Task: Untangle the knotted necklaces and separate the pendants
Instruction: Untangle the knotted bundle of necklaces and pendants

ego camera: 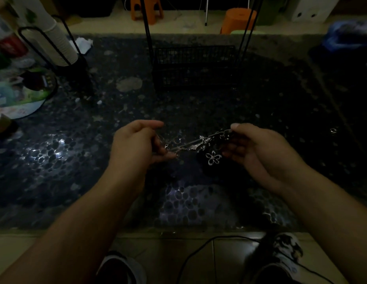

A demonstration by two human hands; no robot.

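Note:
Silver necklace chains [190,143] stretch taut between my two hands above a dark pebble-patterned table [76,152]. My left hand [137,144] pinches one end of the chains between thumb and fingers. My right hand [256,148] grips the other end, where the chains bunch into a knot [217,137]. An open flower-shaped pendant [213,157] dangles below the knot, just left of my right palm. A smaller charm [202,137] sits on the chains near the middle. The light is dim and fine links are hard to make out.
A black wire basket [194,66] stands at the back centre, flanked by thin black rods. A stack of paper cups in a black holder [61,46] and cluttered packets [20,89] fill the left. Orange stools [238,19] stand beyond the table. A cable [199,253] lies on the floor.

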